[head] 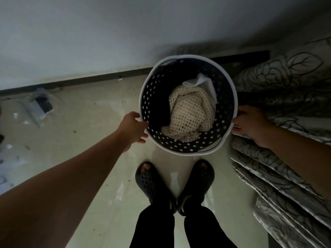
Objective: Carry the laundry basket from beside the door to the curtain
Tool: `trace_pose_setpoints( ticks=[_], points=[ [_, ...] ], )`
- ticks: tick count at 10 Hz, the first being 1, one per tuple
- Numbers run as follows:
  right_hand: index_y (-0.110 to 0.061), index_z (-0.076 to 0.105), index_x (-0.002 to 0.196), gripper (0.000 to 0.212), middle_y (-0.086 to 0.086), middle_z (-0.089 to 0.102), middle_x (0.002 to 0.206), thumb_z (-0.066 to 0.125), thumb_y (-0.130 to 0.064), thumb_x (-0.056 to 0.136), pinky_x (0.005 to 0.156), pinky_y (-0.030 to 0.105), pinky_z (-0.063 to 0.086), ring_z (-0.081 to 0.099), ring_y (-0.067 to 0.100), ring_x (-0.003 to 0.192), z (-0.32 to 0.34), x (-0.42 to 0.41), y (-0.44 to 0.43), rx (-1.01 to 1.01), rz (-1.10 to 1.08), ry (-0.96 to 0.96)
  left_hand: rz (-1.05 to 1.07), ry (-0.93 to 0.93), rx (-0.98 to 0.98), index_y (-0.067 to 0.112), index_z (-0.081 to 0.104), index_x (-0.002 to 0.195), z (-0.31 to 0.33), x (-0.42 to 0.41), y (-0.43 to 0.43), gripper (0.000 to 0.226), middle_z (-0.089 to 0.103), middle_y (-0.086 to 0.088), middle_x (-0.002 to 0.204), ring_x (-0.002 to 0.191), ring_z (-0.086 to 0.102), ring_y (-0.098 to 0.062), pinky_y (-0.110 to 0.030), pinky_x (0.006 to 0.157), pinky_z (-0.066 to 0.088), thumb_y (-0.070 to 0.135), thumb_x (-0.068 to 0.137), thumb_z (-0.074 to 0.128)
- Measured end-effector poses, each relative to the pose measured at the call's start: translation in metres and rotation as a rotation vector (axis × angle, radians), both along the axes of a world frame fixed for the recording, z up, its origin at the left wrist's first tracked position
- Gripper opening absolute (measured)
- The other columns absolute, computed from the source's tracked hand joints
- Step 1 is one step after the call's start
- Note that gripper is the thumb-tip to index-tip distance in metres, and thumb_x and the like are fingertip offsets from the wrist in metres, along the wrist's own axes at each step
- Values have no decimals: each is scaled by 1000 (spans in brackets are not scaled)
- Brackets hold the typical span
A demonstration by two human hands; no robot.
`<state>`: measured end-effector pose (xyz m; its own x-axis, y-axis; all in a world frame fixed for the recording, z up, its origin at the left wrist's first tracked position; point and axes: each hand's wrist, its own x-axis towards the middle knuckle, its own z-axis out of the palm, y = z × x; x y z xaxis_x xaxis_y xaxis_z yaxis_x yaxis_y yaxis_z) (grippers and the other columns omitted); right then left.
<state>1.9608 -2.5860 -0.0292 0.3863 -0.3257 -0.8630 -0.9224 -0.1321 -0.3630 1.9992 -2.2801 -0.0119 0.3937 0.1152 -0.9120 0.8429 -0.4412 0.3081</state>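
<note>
A round dark laundry basket [152,97] with a white rim and perforated walls is in front of my feet, close to the wall. Inside lie a cream mesh cloth [191,113], a dark garment and a pale cloth. My left hand [133,127] grips the rim on the left side. My right hand [250,122] holds the rim on the right side. The floral grey curtain [279,83] hangs directly to the right, touching my right forearm.
A pale wall with a dark skirting board [89,80] runs behind the basket. A clear plastic packet [40,106] and scraps of paper lie on the floor at left. My feet in dark clogs [154,185] stand just behind the basket.
</note>
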Motion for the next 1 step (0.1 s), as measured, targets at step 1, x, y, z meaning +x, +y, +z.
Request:
trace_pose_setpoints(
  ticks=[1],
  points=[
    [-6, 53, 130, 43, 18, 59, 107, 54, -3, 87, 64, 33, 50, 59, 28, 84, 21, -4, 4, 16, -2, -1, 14, -53, 24, 4, 48, 126, 21, -5, 0, 38, 63, -17, 94, 74, 65, -31, -33, 54, 51, 13, 89, 54]
  ],
)
